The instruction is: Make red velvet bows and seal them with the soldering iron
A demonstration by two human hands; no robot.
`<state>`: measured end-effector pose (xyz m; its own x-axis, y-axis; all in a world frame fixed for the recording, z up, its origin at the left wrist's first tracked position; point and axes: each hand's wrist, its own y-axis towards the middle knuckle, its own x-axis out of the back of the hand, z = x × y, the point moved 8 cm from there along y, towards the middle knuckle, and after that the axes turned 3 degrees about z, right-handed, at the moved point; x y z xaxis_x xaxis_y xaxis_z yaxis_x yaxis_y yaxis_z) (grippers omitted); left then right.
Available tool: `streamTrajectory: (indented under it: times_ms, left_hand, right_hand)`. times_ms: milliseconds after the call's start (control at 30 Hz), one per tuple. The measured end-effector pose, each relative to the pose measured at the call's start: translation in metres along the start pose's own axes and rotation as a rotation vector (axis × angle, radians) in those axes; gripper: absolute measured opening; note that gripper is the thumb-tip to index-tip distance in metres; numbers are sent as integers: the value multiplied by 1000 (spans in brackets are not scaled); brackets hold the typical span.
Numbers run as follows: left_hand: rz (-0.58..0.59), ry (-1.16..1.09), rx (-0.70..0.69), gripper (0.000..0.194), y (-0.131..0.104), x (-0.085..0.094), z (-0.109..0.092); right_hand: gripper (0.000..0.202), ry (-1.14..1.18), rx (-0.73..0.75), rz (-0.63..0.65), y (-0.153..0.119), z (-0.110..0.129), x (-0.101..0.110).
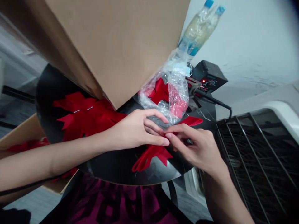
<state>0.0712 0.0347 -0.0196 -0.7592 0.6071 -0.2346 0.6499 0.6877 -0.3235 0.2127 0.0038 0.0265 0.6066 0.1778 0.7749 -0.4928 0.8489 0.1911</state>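
A red ribbon bow (153, 155) lies near the front of the round black table, its loops spreading out from beneath both hands. My left hand (140, 129) reaches over it from the left, thumb and fingers closed on the bow's middle. From the right, my right hand (196, 144) pinches with thumb and forefinger at the same spot; whatever is between those fingertips is too small to make out. More red bows (86, 115) are piled at the table's left side. Red ribbon pieces (160, 91) sit in a clear plastic bag (174, 90) behind the hands.
A large cardboard box (121, 40) stands at the back of the black table (112, 168). Two bottles (198, 29), a black control unit (209, 76) with a red light and a corded tool (210, 98) are at the back right. A metal grille (252, 149) is at the right.
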Motion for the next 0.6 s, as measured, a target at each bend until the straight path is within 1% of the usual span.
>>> streamTrajectory:
  times_ms: [67, 133, 167, 233, 267, 333, 367, 400, 433, 467, 500, 533, 600]
  left_hand:
    - [-10, -3, -8, 51, -15, -1, -1]
    - [-36, -25, -11, 54, -36, 3, 3]
    - [-67, -36, -10, 55, -49, 9, 7]
    - [-167, -74, -1, 51, -83, 29, 19]
    - [-232, -103, 3, 46, -103, 41, 27]
    - [-361, -196, 11, 38, -149, 70, 48]
    - [-433, -233, 8, 38, -174, 86, 61]
    - [-520, -275, 29, 38, -201, 104, 78]
    - [-640, -309, 25, 38, -229, 125, 94]
    - [-700, -346, 73, 35, -254, 143, 115]
    - [-791, -401, 50, 36, -279, 163, 133]
    - [-851, -453, 38, 37, -301, 182, 152]
    - [-984, -499, 113, 30, -339, 220, 192]
  right_hand:
    - [7, -15, 33, 7, 1, 16, -2]
    - [8, 10, 70, 30, 6, 38, -9]
    - [10, 31, 86, 30, 10, 51, -11]
    - [9, 88, 118, -18, 22, 76, -14]
    - [8, 125, 124, -61, 29, 87, -15]
    - [16, 199, 123, -131, 49, 103, -23]
    - [20, 211, 121, -122, 62, 108, -33]
    - [21, 182, 120, -78, 76, 113, -47]
    - [21, 98, 119, -11, 90, 116, -66]
    - [20, -42, 114, 65, 105, 117, -86]
    - [21, -213, 96, 135, 118, 116, -105]
    - [23, -377, 69, 187, 130, 113, -123]
    - [30, -603, -2, 225, 149, 108, -146]
